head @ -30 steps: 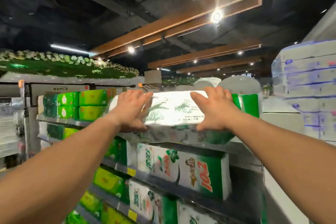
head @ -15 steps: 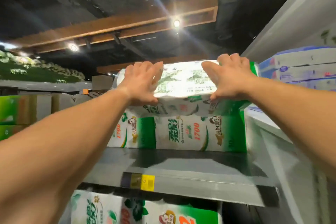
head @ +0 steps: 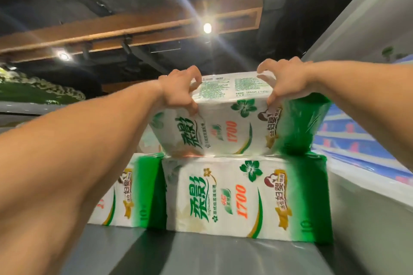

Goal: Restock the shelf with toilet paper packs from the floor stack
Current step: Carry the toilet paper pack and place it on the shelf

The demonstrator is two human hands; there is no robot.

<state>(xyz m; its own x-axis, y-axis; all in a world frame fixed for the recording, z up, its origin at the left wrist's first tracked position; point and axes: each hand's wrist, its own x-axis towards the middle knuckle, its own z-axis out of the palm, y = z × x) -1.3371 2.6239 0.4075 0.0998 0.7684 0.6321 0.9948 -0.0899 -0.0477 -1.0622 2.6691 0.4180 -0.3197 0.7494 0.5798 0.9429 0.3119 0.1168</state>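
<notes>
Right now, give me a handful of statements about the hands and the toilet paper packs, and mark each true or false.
1. Both hands, the left hand and the right hand, grip the top pack. True.
2. The top pack sits on another pack. True.
3. The top pack rests directly on the grey shelf. False: it is stacked on the lower pack.
4. The packs are mainly red. False: they are white and green.
5. A ceiling light shines overhead. True.
</notes>
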